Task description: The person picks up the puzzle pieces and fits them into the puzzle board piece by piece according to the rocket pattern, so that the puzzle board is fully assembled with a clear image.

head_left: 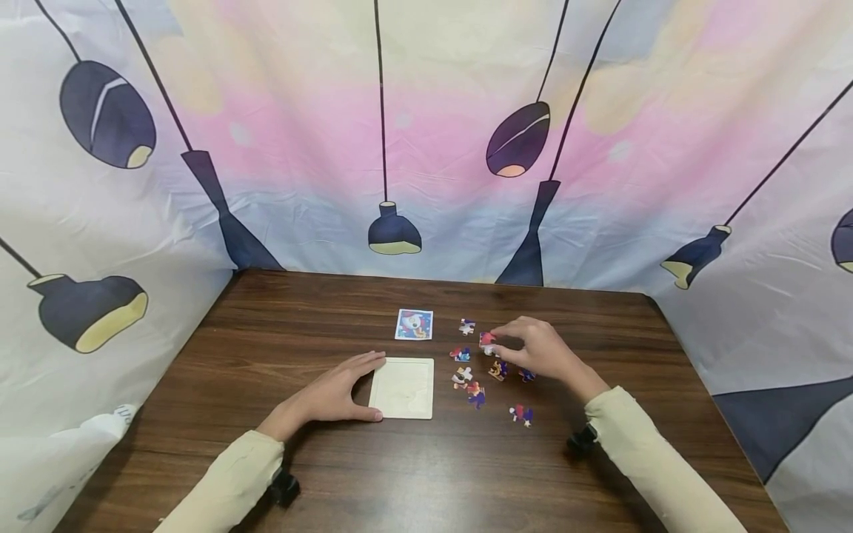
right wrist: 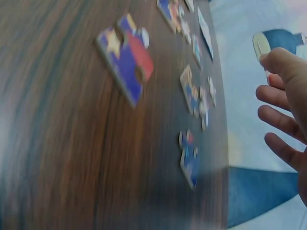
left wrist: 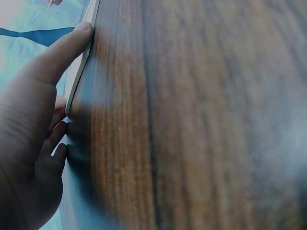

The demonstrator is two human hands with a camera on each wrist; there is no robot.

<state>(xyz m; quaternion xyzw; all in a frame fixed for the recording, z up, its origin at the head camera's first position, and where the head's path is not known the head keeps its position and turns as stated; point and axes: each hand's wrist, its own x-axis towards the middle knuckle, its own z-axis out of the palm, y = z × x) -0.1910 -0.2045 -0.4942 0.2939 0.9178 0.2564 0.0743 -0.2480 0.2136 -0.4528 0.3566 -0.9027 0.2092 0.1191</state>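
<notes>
My left hand [head_left: 326,389] rests along the left side of a cream square puzzle tray [head_left: 403,389], thumb by the near corner and fingers by the far one. In the left wrist view its thumb [left wrist: 67,55] lies straight against the tray's thin edge. My right hand [head_left: 538,348] pinches a red-and-white jigsaw piece [head_left: 486,340] between thumb and fingers, over the loose pieces. Only a sliver of that piece shows in the right wrist view, at the thumb tip; the other fingers [right wrist: 283,122] are loosely bent.
Several loose jigsaw pieces lie right of the tray, among them a white one [head_left: 462,377], an orange-and-purple one [head_left: 476,394] and a star-marked one [right wrist: 120,60] nearer me. Behind the tray lies a small picture card [head_left: 414,324]. A printed curtain [head_left: 446,148] surrounds the brown table [head_left: 400,474].
</notes>
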